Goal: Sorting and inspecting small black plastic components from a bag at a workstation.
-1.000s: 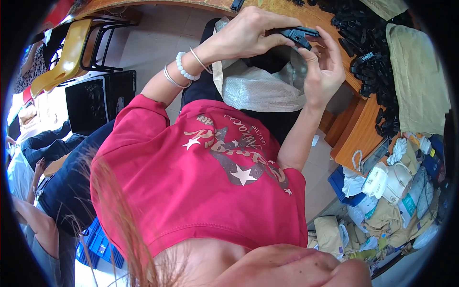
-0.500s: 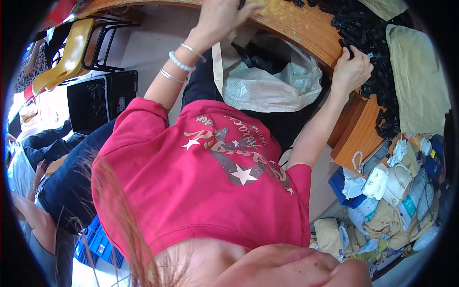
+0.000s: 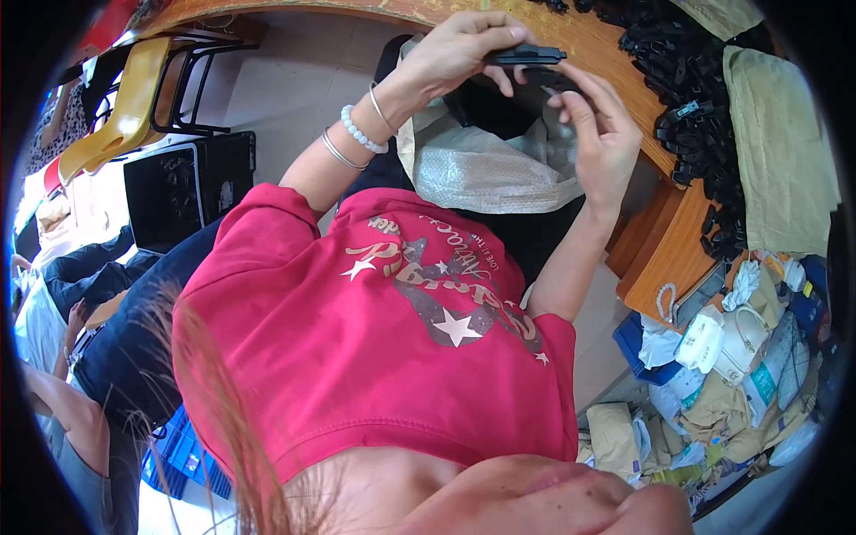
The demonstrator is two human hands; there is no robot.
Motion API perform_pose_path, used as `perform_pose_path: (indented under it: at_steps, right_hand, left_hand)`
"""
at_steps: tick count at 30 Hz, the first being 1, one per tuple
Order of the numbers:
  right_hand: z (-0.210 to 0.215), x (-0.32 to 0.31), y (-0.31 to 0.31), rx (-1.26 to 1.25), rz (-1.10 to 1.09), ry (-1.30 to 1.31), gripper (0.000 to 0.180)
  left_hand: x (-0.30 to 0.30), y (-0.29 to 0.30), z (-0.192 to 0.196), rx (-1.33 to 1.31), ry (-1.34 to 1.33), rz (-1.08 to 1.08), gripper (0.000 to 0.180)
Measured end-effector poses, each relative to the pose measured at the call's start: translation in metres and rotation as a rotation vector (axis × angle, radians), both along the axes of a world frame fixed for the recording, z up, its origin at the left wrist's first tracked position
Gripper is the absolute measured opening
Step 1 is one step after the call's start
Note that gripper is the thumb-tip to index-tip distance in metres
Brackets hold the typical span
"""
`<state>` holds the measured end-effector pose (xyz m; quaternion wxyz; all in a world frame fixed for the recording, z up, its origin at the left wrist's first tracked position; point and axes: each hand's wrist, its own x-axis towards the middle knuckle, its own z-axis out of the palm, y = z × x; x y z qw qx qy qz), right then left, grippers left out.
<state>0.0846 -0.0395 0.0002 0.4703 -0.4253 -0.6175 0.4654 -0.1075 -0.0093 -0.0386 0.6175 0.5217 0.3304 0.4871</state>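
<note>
Left hand (image 3: 464, 49) pinches a flat black plastic clip (image 3: 526, 56); right hand (image 3: 602, 134) – fingers loosely curled, grasping nothing – touches it above the white sack (image 3: 486, 169).

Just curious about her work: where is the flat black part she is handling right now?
In the head view, top centre: the black part is pinched in her left hand, above the white bag.

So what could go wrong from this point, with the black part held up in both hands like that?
The left hand pinches the flat black part only by one end, so pressure from the right hand might tip it loose. It is held above the open white sack, so a dropped part would likely land inside. The pile of black parts sits near the wooden table's edge.
</note>
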Motion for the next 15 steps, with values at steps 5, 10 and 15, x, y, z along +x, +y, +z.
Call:
perform_pose_path:
  at_steps: [5, 10, 15]
  right_hand:
    - [0.003, -0.010, -0.010, -0.086, -0.146, -0.001, 0.016]
    - [-0.009, -0.017, -0.016, -0.056, -0.269, 0.100, 0.014]
    - [-0.017, -0.019, -0.020, -0.046, -0.296, 0.251, 0.013]
  left_hand:
    - [0.007, 0.003, -0.001, 0.034, 0.257, 0.032, 0.039]
    - [0.009, -0.017, 0.032, 0.303, 0.506, 0.021, 0.035]
    - [0.013, -0.026, 0.029, 0.326, 0.486, 0.045, 0.038]
